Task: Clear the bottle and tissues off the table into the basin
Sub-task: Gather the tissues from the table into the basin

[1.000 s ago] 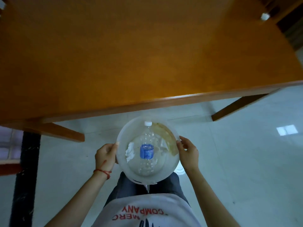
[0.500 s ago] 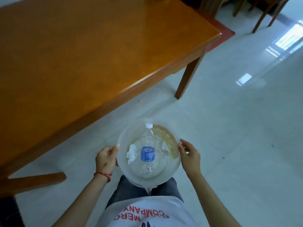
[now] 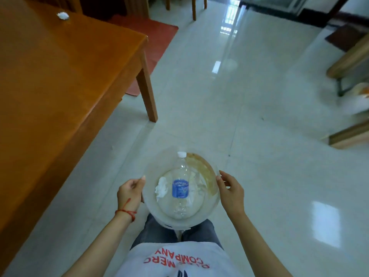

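While view swings off the tabletop (image 3: 60, 80), both hands grip the basin (image 3: 207, 214), carried over the floor.
Left hand (image 3: 128, 193), right hand (image 3: 231, 193) clamp opposite rims; bottle (image 3: 180, 186), tissue (image 3: 161, 187) inside; white wad (image 3: 63, 16) now visible on far tabletop, likely unfinished.

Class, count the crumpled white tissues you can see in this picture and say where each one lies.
2. One tissue lies in the basin, left of the bottle; another sits on the table. More may hide behind the bottle.

Orange wood table (image 3: 60, 76), white tissue wad (image 3: 62, 16) on far end
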{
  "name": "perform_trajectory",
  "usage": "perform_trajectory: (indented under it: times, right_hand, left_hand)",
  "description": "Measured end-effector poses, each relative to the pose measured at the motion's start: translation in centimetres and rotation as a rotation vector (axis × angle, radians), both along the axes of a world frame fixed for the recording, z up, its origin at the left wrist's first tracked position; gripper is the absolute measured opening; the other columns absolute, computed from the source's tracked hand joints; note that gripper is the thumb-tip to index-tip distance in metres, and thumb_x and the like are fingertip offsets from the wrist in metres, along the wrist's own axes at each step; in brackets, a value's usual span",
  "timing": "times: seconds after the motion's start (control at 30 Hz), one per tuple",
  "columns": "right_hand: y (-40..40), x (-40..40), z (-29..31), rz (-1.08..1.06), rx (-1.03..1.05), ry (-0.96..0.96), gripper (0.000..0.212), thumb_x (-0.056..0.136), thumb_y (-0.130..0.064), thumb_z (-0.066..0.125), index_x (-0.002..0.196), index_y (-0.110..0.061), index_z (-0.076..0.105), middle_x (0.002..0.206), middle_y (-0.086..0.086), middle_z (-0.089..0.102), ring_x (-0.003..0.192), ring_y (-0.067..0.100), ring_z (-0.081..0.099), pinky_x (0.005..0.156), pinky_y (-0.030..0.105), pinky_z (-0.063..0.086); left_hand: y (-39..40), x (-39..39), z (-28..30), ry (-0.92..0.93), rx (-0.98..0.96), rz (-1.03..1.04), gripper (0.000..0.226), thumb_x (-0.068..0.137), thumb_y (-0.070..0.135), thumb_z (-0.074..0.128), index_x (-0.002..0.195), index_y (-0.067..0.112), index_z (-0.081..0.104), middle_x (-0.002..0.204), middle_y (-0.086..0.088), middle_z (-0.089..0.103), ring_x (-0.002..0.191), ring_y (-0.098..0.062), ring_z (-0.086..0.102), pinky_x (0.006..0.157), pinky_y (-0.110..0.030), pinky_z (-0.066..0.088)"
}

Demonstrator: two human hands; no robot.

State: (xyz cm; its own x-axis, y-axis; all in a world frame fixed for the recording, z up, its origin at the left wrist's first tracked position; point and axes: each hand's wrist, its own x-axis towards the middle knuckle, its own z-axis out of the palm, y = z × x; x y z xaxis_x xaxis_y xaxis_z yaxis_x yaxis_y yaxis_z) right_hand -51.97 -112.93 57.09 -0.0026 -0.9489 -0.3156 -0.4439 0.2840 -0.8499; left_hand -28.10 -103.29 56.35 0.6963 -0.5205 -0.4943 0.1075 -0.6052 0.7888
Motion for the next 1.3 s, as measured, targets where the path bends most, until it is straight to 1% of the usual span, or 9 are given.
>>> perform_trajectory:
  times: [0.23, 0.37, 0.47, 0.57, 0.73, 0.93, 1.1, 1.2, 1.3]
  right_hand:
    - [-0.5, -3.4, -0.4, -0.219, -0.015, -0.005, 0.023, 0.089, -0.02, 0.057, 0.109, -0.013, 0.065, 0.103, 0.004, 0.067, 0.082, 0.005, 0.059, 0.065, 0.003, 0.044]
    - [-1.2, -4.0, -0.7, -0.309, -0.016, -0.027, 0.023, 0.088, -0.021, 0.057, 0.108, -0.014, 0.066, 0.105, 0.005, 0.068, 0.086, 0.012, 0.061, 0.067, 0.007, 0.045]
    - [-2.7, -4.5, -0.6, -0.353, -0.011, -0.044, 0.022, 0.088, -0.021, 0.058, 0.107, -0.014, 0.066, 0.104, 0.004, 0.068, 0.086, 0.008, 0.061, 0.066, 0.001, 0.043]
    - [-5.2, -5.3, -0.3, -0.386, -0.026, -0.037, 0.022, 0.088, -0.021, 0.058, 0.107, -0.013, 0.066, 0.102, 0.003, 0.068, 0.085, 0.005, 0.06, 0.065, -0.001, 0.042]
    - [-12.0, -7.0, -0.2, -0.399, -0.062, -0.026, 0.021, 0.088, -0.02, 0.057, 0.106, -0.013, 0.066, 0.097, 0.0, 0.067, 0.083, 0.004, 0.06, 0.064, -0.001, 0.042]
    - [-23.2, -9.1, 0.4, -0.346, -0.089, -0.046, 0.022, 0.089, -0.018, 0.057, 0.108, -0.011, 0.065, 0.097, 0.0, 0.066, 0.083, 0.003, 0.059, 0.065, -0.001, 0.043]
    - [-32.7, -9.5, 1.8, -0.27, -0.104, -0.038, 0.021, 0.089, -0.019, 0.057, 0.107, -0.013, 0.065, 0.095, -0.002, 0.066, 0.083, 0.001, 0.059, 0.065, -0.001, 0.043]
    - [-37.6, -8.7, 1.9, -0.249, -0.102, -0.036, 0.02, 0.088, -0.018, 0.058, 0.106, -0.012, 0.066, 0.094, -0.002, 0.066, 0.08, -0.001, 0.059, 0.065, -0.001, 0.042]
    - [-42.6, -7.2, 1.5, -0.24, -0.092, -0.046, 0.02, 0.088, -0.016, 0.058, 0.106, -0.011, 0.066, 0.095, 0.0, 0.067, 0.082, 0.001, 0.059, 0.064, -0.001, 0.042]
  left_hand:
    - [-5.4, -1.9, 0.0, 0.016, -0.006, -0.18, 0.029, 0.084, 0.029, 0.061, 0.074, 0.002, 0.065, 0.074, -0.016, 0.066, 0.065, -0.029, 0.061, 0.072, -0.049, 0.058]
    - [-8.5, -2.0, 0.1, 0.006, -0.006, -0.268, 0.025, 0.084, 0.028, 0.061, 0.069, 0.007, 0.063, 0.071, -0.013, 0.064, 0.064, -0.029, 0.06, 0.072, -0.048, 0.058]
    - [-11.2, -2.6, 0.3, 0.01, -0.016, -0.309, 0.024, 0.085, 0.027, 0.061, 0.067, 0.011, 0.061, 0.067, -0.008, 0.062, 0.06, -0.024, 0.058, 0.07, -0.045, 0.057]
    - [-14.3, -3.5, 0.4, 0.027, -0.021, -0.331, 0.024, 0.085, 0.026, 0.06, 0.066, 0.01, 0.06, 0.067, -0.008, 0.061, 0.058, -0.024, 0.056, 0.066, -0.041, 0.057]
    - [-21.3, -5.4, 0.2, 0.042, -0.052, -0.339, 0.023, 0.085, 0.024, 0.06, 0.069, 0.008, 0.061, 0.068, -0.008, 0.06, 0.06, -0.023, 0.056, 0.06, -0.034, 0.055]
    - [-31.3, -7.2, 0.3, 0.036, -0.071, -0.31, 0.021, 0.084, 0.025, 0.061, 0.069, 0.012, 0.061, 0.072, -0.013, 0.063, 0.064, -0.027, 0.058, 0.06, -0.034, 0.056]
    - [-38.8, -7.6, 1.1, 0.023, -0.101, -0.252, 0.022, 0.084, 0.026, 0.062, 0.072, 0.008, 0.062, 0.071, -0.01, 0.063, 0.062, -0.022, 0.058, 0.042, -0.022, 0.053]
    - [-42.8, -7.1, 1.5, 0.014, -0.103, -0.216, 0.022, 0.084, 0.026, 0.062, 0.07, 0.01, 0.061, 0.069, -0.006, 0.062, 0.06, -0.02, 0.058, 0.045, -0.026, 0.055]
    - [-47.1, -5.9, 1.6, 0.008, -0.1, -0.172, 0.023, 0.084, 0.026, 0.062, 0.067, 0.012, 0.059, 0.067, -0.003, 0.061, 0.059, -0.018, 0.057, 0.056, -0.032, 0.057]
